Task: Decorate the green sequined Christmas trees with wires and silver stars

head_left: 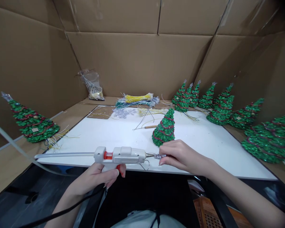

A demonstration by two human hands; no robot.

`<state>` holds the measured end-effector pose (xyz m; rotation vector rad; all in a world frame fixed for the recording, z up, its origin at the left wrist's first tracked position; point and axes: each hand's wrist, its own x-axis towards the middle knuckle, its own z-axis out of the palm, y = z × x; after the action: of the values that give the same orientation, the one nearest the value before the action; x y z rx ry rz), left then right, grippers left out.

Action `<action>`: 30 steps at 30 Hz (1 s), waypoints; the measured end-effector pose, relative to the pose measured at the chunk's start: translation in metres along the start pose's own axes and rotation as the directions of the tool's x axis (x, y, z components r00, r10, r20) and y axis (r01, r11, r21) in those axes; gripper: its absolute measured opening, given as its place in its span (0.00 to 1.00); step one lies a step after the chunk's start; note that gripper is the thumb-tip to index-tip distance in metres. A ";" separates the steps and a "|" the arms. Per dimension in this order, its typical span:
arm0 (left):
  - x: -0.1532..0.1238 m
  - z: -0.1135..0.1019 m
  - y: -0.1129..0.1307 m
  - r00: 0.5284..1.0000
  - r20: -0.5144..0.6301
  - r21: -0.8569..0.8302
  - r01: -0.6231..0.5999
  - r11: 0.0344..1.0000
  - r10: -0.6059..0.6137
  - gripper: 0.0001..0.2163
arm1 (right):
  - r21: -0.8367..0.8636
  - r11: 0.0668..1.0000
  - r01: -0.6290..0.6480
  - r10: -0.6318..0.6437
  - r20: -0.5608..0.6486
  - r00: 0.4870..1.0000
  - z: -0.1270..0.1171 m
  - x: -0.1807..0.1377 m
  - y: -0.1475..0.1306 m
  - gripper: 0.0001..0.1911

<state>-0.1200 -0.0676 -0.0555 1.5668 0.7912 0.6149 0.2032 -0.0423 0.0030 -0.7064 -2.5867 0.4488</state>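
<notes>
My left hand (102, 177) is closed round the grip of a white glue gun (120, 155), a finger on its red trigger. The gun points right, with a clear glue stick trailing out of its back. Its metal nozzle touches a small silvery ornament (160, 156) that my right hand (180, 156) pinches between its fingertips. Just behind my right hand a small green glitter tree (165, 129) with red garland stands on the white board (109, 133); its top is bare.
Several finished green trees (220, 106) line the back right and right side, and one (32, 123) leans at the left. Bundles of coloured wires (136, 100), a wooden-handled tool (148, 127) and a plastic bag (92, 85) lie at the back. Cardboard walls enclose the bench.
</notes>
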 end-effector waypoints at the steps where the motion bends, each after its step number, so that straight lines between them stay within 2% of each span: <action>1: 0.000 0.000 -0.001 1.000 -0.002 -0.004 0.004 1.000 -0.004 0.22 | -0.003 1.000 0.000 0.000 0.000 1.000 0.000 0.000 0.000 0.19; 30: -0.002 0.001 0.004 0.999 -0.021 0.011 0.050 0.999 -0.050 0.24 | -0.035 0.999 0.014 -0.014 0.001 1.000 -0.002 -0.001 -0.001 0.20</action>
<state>-0.1198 -0.0697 -0.0513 1.5487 0.8483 0.5913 0.2041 -0.0431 0.0049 -0.6991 -2.6047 0.4007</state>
